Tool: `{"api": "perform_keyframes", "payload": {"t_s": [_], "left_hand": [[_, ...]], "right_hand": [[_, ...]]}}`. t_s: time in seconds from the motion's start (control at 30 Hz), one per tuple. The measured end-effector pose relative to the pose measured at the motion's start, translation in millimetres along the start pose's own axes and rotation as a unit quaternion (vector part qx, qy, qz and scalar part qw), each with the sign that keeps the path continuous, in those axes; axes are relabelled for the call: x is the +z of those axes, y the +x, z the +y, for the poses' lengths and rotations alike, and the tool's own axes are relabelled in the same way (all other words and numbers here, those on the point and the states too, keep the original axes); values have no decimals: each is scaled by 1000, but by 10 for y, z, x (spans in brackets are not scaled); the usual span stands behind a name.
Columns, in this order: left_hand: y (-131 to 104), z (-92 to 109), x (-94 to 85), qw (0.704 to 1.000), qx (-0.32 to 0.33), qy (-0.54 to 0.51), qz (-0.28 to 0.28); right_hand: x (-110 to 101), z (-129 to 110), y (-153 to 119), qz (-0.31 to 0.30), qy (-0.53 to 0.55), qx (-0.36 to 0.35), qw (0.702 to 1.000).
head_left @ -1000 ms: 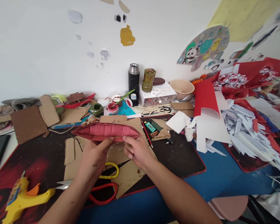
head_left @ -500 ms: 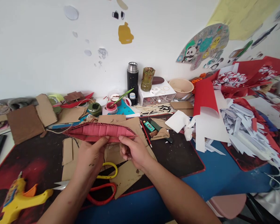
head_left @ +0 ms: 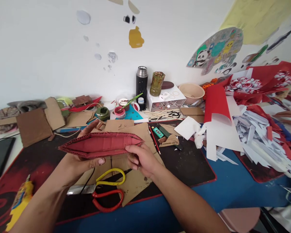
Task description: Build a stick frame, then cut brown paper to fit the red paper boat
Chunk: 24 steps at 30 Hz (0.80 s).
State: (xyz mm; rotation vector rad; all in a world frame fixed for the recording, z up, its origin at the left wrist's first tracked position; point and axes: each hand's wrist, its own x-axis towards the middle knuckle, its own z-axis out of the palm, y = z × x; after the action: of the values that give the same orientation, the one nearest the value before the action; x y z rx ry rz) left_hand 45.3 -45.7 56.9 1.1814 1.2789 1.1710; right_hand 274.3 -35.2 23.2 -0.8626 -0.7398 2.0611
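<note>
A long red cardboard boat shape, pointed at the left end and hollow on top, is held above the table. My right hand pinches its near edge towards the right end, thumb on the rim. Around its left part is my left hand, thumb along the near side and fingers showing behind the far edge. Below lie scissors with one yellow and one red handle. A yellow glue gun rests at the lower left, partly covered by my left forearm.
Cardboard pieces lie on the black mat. Paint pots, a black flask and a white box stand along the wall. Paper strips are heaped at the right, where another person's hand shows.
My left hand has shifted left along the red cardboard boat, its fingers now behind the far edge. The boat is tipped so more of its inside shows.
</note>
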Motion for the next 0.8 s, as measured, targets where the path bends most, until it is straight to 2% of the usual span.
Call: {"api": "perform_keyframes", "payload": {"t_s": [0.07,0.2,0.3,0.43,0.57,0.67,0.73,0.8], "left_hand": [[4,-16,-2,1000,5,7,-3],[3,-59,84,996,-12,-91,11],[-28,-60,89,987,-10,-158,19],[-116,-54,65,978,-42,-201,27],[-209,-99,141,972,-78,-208,81],[-254,-114,184,975,-92,-187,73],[-282,-76,170,987,-61,-133,69],[-317,3,125,995,0,-55,78]], "right_hand": [[-9,9,7,6,-11,11,1000],[-38,-10,17,-6,-42,19,999],[-58,-36,14,-30,-46,-18,998],[-60,-56,6,-65,-56,-68,994],[-49,-61,0,-67,-82,-77,991],[-63,-55,6,-52,-94,-67,992],[-85,-48,17,-36,-94,-69,993],[-110,-41,29,-16,-92,-81,992]]}}
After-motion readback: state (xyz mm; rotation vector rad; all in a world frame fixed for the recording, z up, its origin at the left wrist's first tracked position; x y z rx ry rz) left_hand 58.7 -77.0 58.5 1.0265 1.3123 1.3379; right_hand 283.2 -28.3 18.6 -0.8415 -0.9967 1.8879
